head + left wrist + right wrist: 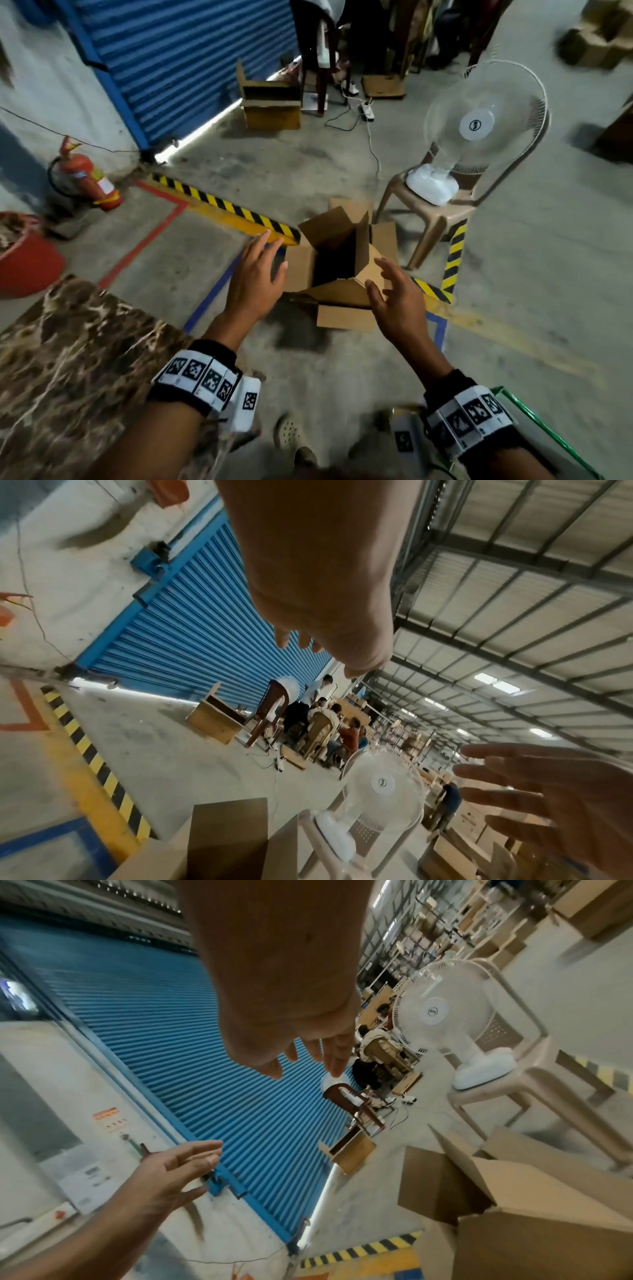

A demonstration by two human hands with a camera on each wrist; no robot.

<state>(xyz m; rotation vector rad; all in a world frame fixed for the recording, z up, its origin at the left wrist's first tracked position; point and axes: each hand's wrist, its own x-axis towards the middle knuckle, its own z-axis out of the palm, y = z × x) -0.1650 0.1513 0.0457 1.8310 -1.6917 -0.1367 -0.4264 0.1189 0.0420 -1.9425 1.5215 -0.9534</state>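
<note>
Left hand (255, 277) and right hand (397, 301), both spread empty, should grip the open brown cardboard box (337, 293) by opposite walls.

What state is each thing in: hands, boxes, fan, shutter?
left hand, open, fingers spread, holding nothing
right hand, open, fingers spread, holding nothing
cardboard box, upright, top flaps open
far box, top flaps open
fan, upright on a chair; running unclear
roller shutter, nearly down, lit gap at the bottom

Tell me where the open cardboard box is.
Head view, centre: the cardboard box stands just left of the beige chair, by the striped floor tape.
</note>
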